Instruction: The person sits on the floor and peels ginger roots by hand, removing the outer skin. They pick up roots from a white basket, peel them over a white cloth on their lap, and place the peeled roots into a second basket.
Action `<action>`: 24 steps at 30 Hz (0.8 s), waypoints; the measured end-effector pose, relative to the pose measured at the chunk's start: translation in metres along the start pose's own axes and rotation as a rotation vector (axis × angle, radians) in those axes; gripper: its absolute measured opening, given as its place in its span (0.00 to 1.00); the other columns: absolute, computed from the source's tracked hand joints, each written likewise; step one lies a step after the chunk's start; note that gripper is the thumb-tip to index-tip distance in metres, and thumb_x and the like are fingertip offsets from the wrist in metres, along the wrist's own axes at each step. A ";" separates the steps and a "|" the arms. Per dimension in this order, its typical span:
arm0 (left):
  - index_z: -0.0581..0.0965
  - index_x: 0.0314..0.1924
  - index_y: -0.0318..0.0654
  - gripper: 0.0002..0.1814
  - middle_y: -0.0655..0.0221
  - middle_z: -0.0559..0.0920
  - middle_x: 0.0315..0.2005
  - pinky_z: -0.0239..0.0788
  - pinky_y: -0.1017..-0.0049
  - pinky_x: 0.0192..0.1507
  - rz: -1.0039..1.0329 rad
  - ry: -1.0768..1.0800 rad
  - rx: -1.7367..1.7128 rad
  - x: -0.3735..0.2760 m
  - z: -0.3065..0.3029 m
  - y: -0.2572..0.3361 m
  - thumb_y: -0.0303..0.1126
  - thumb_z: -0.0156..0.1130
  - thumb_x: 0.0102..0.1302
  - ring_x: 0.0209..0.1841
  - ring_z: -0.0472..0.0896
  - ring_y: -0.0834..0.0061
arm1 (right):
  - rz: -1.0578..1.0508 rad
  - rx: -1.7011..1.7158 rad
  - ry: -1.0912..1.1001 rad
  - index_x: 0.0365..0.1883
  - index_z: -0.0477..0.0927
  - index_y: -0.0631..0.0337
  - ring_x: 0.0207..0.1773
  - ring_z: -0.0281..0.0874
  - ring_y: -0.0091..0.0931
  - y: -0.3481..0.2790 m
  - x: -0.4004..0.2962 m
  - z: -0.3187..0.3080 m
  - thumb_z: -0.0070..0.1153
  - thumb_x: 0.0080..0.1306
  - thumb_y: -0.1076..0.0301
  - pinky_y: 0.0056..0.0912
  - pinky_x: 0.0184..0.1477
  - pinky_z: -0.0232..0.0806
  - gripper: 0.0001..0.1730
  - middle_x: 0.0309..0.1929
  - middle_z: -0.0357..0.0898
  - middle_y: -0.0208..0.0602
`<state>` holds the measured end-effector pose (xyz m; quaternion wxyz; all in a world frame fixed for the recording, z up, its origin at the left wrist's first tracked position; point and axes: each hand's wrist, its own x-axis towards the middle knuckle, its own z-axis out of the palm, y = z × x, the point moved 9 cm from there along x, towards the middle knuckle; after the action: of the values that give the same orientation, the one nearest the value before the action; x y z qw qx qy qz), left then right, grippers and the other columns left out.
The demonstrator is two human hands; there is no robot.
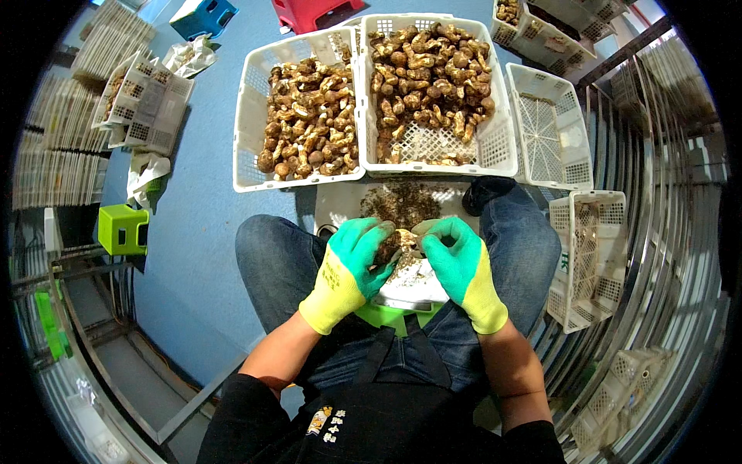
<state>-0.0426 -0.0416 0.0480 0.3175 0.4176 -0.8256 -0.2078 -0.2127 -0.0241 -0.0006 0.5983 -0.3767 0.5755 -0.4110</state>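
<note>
My left hand (360, 255), in a yellow glove with green-coated fingers, is closed around a mushroom (387, 249) with a dark brown cap. The mushroom's pale stem points right, above my lap. At the stem's end my right hand (455, 255), gloved the same way, pinches with thumb and fingertips. Whether a small tool sits in that pinch is too small to tell. Beneath both hands a white board (411, 284) is strewn with dark dirt crumbs (401, 203). Beyond it stand a left crate (249, 116) full of brown mushrooms and a right crate (498, 148) partly filled with them.
Right of these crates stands a white plastic crate (542, 130), with another crate (597, 261) nearer me. Metal racking (655, 174) runs along the right side. Leftward are a green stool (123, 229), stacked crates (156, 110) and a metal frame (197, 406). Blue and red stools stand farther off.
</note>
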 end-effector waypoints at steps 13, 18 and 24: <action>0.79 0.56 0.37 0.33 0.56 0.83 0.48 0.76 0.56 0.50 0.021 0.054 0.008 -0.002 -0.002 0.009 0.25 0.79 0.46 0.48 0.82 0.48 | -0.151 -0.107 0.065 0.45 0.82 0.65 0.33 0.76 0.15 -0.006 -0.003 0.004 0.59 0.74 0.73 0.22 0.36 0.69 0.05 0.33 0.83 0.27; 0.79 0.57 0.36 0.34 0.56 0.83 0.48 0.77 0.57 0.51 0.001 0.056 0.012 -0.004 -0.002 0.009 0.25 0.79 0.46 0.49 0.82 0.48 | -0.084 -0.057 0.106 0.43 0.82 0.65 0.31 0.74 0.14 -0.005 -0.004 0.002 0.60 0.74 0.73 0.22 0.34 0.68 0.04 0.29 0.81 0.25; 0.79 0.57 0.35 0.34 0.56 0.83 0.48 0.76 0.56 0.50 0.014 0.059 0.014 -0.003 -0.002 0.011 0.25 0.79 0.45 0.48 0.82 0.48 | -0.098 -0.016 0.137 0.44 0.82 0.65 0.32 0.73 0.13 0.011 0.000 0.000 0.61 0.74 0.73 0.21 0.34 0.67 0.04 0.31 0.80 0.24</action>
<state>-0.0461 -0.0335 0.0550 0.3402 0.4201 -0.8202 -0.1874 -0.2122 -0.0201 -0.0107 0.5334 -0.3802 0.5993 -0.4602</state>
